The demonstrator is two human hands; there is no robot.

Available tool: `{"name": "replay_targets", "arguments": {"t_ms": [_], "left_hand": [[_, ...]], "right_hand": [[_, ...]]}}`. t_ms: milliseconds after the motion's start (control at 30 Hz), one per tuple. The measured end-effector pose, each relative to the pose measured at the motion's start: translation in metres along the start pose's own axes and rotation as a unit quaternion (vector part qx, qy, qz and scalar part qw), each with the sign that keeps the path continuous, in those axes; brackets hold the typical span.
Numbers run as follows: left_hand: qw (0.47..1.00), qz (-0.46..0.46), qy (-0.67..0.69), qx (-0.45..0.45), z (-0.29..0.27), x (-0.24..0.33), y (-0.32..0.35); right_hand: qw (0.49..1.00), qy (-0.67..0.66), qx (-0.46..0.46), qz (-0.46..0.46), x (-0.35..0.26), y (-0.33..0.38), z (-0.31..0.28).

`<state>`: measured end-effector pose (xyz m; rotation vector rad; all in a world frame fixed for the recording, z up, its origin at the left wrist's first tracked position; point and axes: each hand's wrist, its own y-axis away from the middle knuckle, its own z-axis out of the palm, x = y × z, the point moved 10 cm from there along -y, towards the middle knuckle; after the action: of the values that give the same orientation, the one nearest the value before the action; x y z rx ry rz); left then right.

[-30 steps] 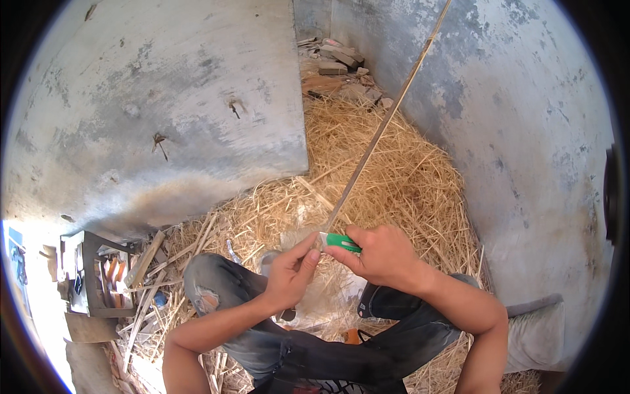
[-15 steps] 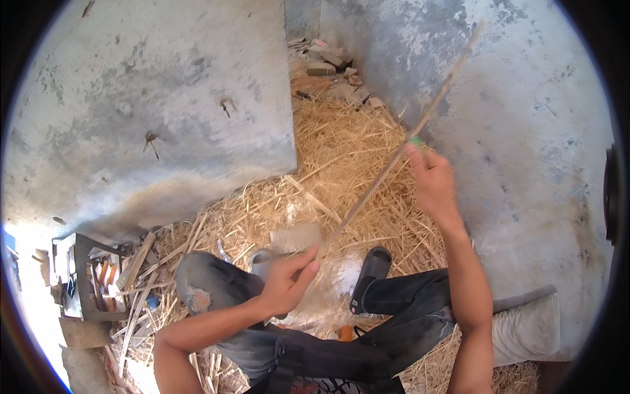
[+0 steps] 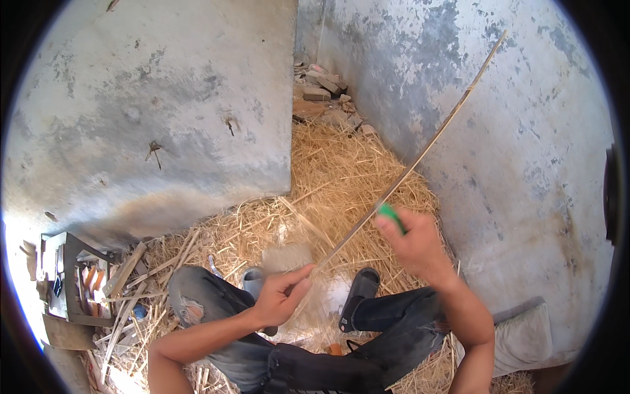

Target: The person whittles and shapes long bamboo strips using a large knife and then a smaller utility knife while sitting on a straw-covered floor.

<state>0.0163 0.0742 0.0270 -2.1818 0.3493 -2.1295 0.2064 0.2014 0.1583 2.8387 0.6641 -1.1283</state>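
Note:
A long, thin wooden strip (image 3: 430, 146), likely split bamboo, slants from between my legs up toward the right wall. My left hand (image 3: 281, 299) pinches its lower end between thumb and fingers, above my left knee. Closed around a small green-handled tool (image 3: 392, 215) is my right hand (image 3: 425, 249), just right of the strip's middle. The tool's tip meets or nearly meets the strip; its blade, if it has one, cannot be made out. Slight blur covers the right hand.
Pale straw-like shavings (image 3: 348, 164) cover the floor around my feet. A block (image 3: 287, 258) lies near my left shoe. Bricks (image 3: 318, 92) are piled in the far corner between two worn plaster walls. A dark wooden stool (image 3: 65, 279) stands at left, and a pale sack (image 3: 525, 338) leans at right.
My right hand has moved down and slightly left along the strip, bringing the green-handled tool nearer my left hand. The left hand keeps its grip with little movement.

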Motion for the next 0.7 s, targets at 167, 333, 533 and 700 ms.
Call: {"name": "replay_targets", "arguments": {"t_ms": [167, 333, 533, 700], "left_hand": [[0.999, -0.029, -0.029, 0.022, -0.011, 0.000, 0.003], [0.996, 0.005, -0.084, 0.011, -0.014, 0.006, 0.011], [0.997, -0.072, -0.007, 0.004, -0.007, -0.008, 0.009], [1.000, 0.002, -0.019, -0.024, -0.002, -0.001, 0.003]], "right_hand": [[0.990, 0.106, -0.061, -0.071, -0.026, 0.010, 0.041], [0.994, -0.028, 0.092, 0.060, 0.046, -0.038, -0.055], [1.000, 0.022, 0.018, 0.006, 0.012, -0.004, -0.010], [0.980, 0.122, -0.144, -0.064, -0.026, 0.030, 0.074]]}}
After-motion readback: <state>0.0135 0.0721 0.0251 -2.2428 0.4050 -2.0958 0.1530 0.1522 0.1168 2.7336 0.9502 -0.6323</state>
